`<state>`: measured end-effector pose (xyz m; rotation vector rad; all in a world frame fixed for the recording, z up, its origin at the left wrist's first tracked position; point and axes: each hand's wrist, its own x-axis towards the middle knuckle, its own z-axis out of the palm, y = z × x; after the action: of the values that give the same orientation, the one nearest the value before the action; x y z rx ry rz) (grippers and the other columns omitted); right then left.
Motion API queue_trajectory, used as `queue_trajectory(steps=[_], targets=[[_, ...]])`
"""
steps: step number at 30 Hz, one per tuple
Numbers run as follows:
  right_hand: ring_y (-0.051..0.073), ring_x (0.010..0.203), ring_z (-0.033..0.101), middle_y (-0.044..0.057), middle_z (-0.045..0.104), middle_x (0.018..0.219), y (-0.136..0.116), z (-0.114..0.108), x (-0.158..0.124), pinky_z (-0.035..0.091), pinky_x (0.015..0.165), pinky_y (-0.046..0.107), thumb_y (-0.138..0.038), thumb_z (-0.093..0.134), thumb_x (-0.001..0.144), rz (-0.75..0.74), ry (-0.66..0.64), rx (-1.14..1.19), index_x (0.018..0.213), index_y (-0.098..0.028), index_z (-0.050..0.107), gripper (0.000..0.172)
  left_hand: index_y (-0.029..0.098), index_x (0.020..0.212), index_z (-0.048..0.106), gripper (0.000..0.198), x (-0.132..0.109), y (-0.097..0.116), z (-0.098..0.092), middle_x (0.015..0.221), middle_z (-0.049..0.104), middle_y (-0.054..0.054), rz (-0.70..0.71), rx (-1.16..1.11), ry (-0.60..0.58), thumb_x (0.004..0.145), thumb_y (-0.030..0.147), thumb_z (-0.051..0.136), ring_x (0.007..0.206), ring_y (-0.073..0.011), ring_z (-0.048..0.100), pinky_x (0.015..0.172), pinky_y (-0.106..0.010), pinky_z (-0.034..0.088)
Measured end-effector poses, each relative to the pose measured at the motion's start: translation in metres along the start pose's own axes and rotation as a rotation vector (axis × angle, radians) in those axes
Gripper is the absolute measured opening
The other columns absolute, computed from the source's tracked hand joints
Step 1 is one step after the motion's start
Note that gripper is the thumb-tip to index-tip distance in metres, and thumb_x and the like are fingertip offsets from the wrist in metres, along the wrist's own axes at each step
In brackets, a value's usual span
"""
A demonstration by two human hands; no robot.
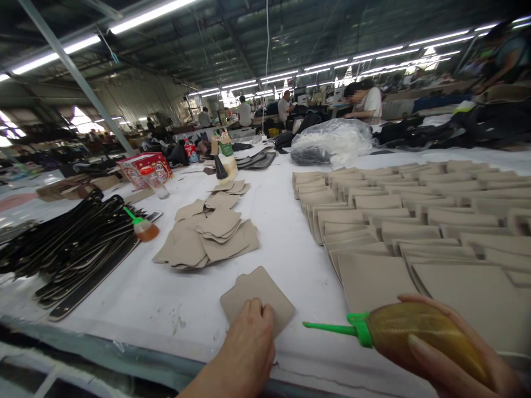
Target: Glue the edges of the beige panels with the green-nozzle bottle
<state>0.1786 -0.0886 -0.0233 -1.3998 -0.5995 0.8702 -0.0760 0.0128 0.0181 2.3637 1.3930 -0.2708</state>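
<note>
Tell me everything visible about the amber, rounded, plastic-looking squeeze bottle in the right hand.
The amber, rounded, plastic-looking squeeze bottle is translucent and tilted, nozzle end slightly higher, gripped by the right hand. A bright green plastic-looking collar with a small tab carries a thin, tapering green nozzle, pointing picture-left, its tip apart from the beige, flat, leather-like piece. The fill level is unclear.

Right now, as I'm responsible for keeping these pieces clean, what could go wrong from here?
The right hand holds the bottle sideways, its green nozzle pointing toward the beige piece under the left hand; a drip might mark that piece. The right hand is also close to the overlapping rows of beige pieces, so a bump could disarrange them.
</note>
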Motion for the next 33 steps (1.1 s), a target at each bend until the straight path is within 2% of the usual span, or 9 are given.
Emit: queue_trajectory(steps=[3,9,12,14,18,23,27,33], targets=[[0.034,0.081,0.069,0.008,0.07,0.093,-0.002,0.004,0.0,0.06,0.067,0.03,-0.053,0.08,0.061,-0.034,0.029,-0.038,0.12,-0.029,0.055,0.068,0.01,0.105,0.059,0.034,0.001,0.004,-0.002,0.109,0.056,-0.014,-0.009,0.036,-0.021,0.073,0.004,0.047,0.104,-0.0279,0.051,0.094,-0.041,0.043],[0.029,0.08,0.069,0.004,0.071,0.091,-0.014,0.005,-0.001,0.059,0.068,0.023,-0.055,0.081,0.057,-0.073,0.059,-0.136,0.12,-0.032,0.054,0.072,0.007,0.102,0.06,0.034,0.014,0.009,0.003,0.104,0.059,-0.017,-0.03,0.115,0.047,0.072,0.003,0.045,0.099,-0.0303,0.055,0.086,-0.043,0.048],[0.028,0.078,0.069,0.002,0.07,0.089,-0.025,0.006,-0.002,0.059,0.064,0.022,-0.057,0.08,0.056,-0.11,0.073,-0.214,0.117,-0.033,0.054,0.071,0.009,0.102,0.061,0.034,0.023,0.004,-0.002,0.101,0.062,-0.016,-0.015,0.109,0.046,0.075,0.001,0.041,0.095,-0.0284,0.059,0.083,-0.04,0.049],[0.027,0.079,0.069,0.002,0.07,0.089,-0.032,0.01,-0.003,0.059,0.064,0.021,-0.061,0.076,0.059,-0.128,0.077,-0.29,0.117,-0.033,0.053,0.068,0.012,0.109,0.061,0.039,0.028,-0.003,-0.007,0.097,0.064,-0.013,0.041,0.058,0.065,0.077,0.002,0.04,0.091,-0.0264,0.061,0.082,-0.038,0.049],[0.026,0.076,0.068,0.002,0.069,0.088,-0.04,0.029,-0.005,0.058,0.063,0.024,-0.061,0.074,0.062,-0.237,0.012,-0.417,0.114,-0.029,0.053,0.065,0.02,0.121,0.06,0.049,0.039,-0.017,-0.011,0.099,0.068,-0.007,0.212,-0.114,0.165,0.079,0.005,0.039,0.092,-0.0225,0.062,0.086,-0.033,0.047],[0.02,0.085,0.063,-0.001,0.061,0.099,-0.043,0.063,-0.006,0.049,0.077,0.027,-0.057,0.064,0.076,-0.319,-0.018,-0.497,0.116,-0.029,0.049,0.051,0.021,0.106,0.068,0.044,0.053,-0.022,-0.004,0.098,0.07,-0.004,0.253,-0.261,0.243,0.075,0.008,0.04,0.093,-0.0193,0.062,0.085,-0.026,0.045],[0.02,0.088,0.059,0.0,0.058,0.104,-0.04,0.077,0.005,0.046,0.078,0.028,-0.055,0.063,0.08,-0.484,-0.056,-0.613,0.116,-0.027,0.049,0.047,0.022,0.1,0.068,0.04,0.056,-0.022,-0.006,0.098,0.07,-0.003,0.264,-0.295,0.244,0.074,0.009,0.04,0.094,-0.0189,0.062,0.085,-0.025,0.044],[0.022,0.088,0.06,0.003,0.059,0.105,-0.027,0.081,0.029,0.049,0.078,0.029,-0.046,0.064,0.084,-0.746,-0.129,-0.755,0.118,-0.026,0.047,0.043,0.022,0.102,0.067,0.041,0.053,-0.021,-0.009,0.096,0.07,-0.003,0.251,-0.32,0.224,0.072,0.009,0.041,0.094,-0.0196,0.062,0.085,-0.027,0.044]])
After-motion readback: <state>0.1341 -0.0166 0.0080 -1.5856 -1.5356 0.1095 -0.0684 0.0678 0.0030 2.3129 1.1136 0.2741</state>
